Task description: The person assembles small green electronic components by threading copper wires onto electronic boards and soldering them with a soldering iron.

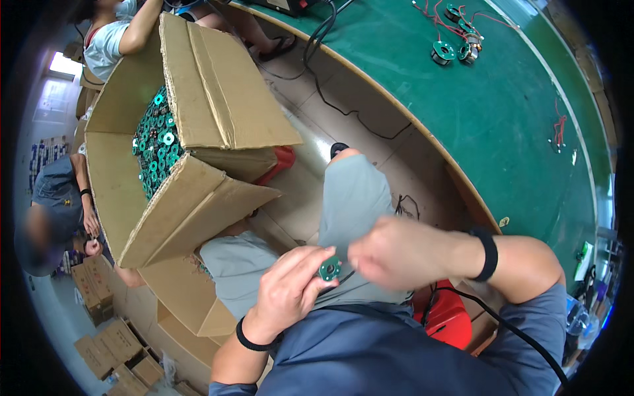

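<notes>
My left hand [290,287] pinches a small green ring-shaped circuit part [329,269] over my lap. My right hand [396,251] is close beside it on the right, its fingers curled toward the part and blurred; it seems to touch the part or a thin dark lead hanging from it, but I cannot tell for certain. An open cardboard box [191,198] stands to my left, filled with several more of the same green ring parts [158,142].
A green workbench [502,112] curves along the right, carrying several wired ring parts [456,49] with red leads. A black cable [330,99] runs down from it. Other people sit beyond and left of the box. Small cartons [112,343] are stacked on the floor. Red stool [449,317] under me.
</notes>
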Demonstrator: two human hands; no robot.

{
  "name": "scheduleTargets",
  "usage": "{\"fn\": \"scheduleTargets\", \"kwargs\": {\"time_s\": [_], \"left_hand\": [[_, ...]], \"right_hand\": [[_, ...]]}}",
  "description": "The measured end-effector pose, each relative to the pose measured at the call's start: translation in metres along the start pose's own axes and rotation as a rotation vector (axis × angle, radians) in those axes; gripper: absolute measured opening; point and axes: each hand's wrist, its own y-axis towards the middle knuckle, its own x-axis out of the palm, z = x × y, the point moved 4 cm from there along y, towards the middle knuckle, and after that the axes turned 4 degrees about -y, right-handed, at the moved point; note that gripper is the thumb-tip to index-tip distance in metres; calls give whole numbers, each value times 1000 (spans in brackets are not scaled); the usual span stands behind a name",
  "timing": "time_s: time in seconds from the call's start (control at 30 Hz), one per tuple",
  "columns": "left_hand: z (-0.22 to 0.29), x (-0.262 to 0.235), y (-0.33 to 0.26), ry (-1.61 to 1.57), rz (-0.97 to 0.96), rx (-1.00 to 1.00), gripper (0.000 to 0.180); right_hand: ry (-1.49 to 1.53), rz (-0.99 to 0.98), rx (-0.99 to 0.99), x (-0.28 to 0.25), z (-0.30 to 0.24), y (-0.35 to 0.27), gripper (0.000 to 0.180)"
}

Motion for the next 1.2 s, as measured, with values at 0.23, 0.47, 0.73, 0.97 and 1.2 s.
{"fn": "scheduleTargets", "kwargs": {"time_s": [0.23, 0.47, 0.73, 0.97, 1.2], "left_hand": [[-2, 1, 1, 0, 0, -15, 39], [-3, 1, -1, -11, 10, -6, 38], [-2, -1, 0, -3, 17, -12, 40], [-1, 0, 3, -4, 2, 8, 39], [-1, 0, 5, 5, -1, -6, 38]], "right_hand": [[-29, -57, -67, 6, -5, -1, 15], [-223, 2, -126, 5, -3, -1, 14], [-69, 61, 48, -5, 3, 0, 13], [-76, 66, 47, -11, -1, 1, 12], [-60, 54, -38, -8, -11, 2, 13]]}}
